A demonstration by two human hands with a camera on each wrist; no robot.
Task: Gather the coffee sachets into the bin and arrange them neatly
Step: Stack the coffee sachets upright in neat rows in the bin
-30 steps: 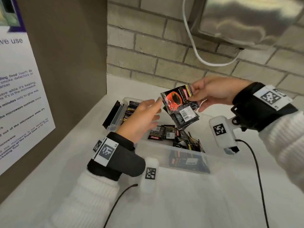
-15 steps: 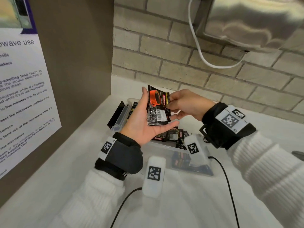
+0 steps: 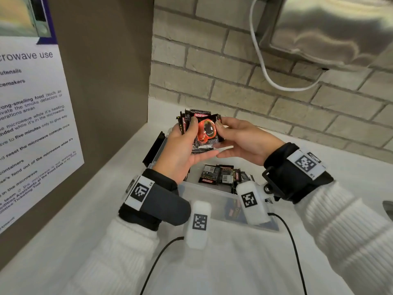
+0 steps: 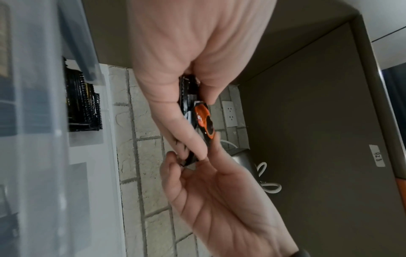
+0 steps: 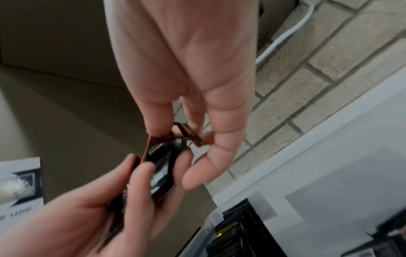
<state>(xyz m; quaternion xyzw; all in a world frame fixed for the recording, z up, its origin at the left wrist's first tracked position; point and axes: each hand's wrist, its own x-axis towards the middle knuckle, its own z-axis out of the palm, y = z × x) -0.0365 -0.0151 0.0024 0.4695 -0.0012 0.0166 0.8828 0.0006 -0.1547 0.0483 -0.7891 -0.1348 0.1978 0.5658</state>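
- left hand [image 3: 182, 150] grips a small stack of coffee sachets [image 3: 200, 129] above the clear plastic bin [image 3: 204, 195]; thumb lies across the front, fingers curl behind.
- right hand [image 3: 244, 141] pinches the right edge of the front sachet, the one printed with an orange cup; thumb on top, fingers under.
- judged step: squaring the held stack so edges line up before it goes into the bin.
- to do it well: keep the left hand's hold loose enough for packets to slide; tap or nudge the skewed front sachet flush with those behind, all faces the same way; only then lower the stack.
- the foil looks slick, so a slack pinch could let packets fan out or drop.
- a row of sachets stands on edge [image 4: 84, 102] at the bin's far left end; judged the neat target, so the stack should join it upright.
- loose sachets [image 3: 221, 176] lie flat and jumbled on the bin floor, still to be gathered.
- hard to tell: the count of sachets in the stack; both wrist views are blurred at the fingertips.
- the wrist camera units hide part of the bin's near wall and contents in the head view.
- whether any sachets lie outside the bin on the white counter [image 3: 234, 262] cannot be told; the right side is cut off.
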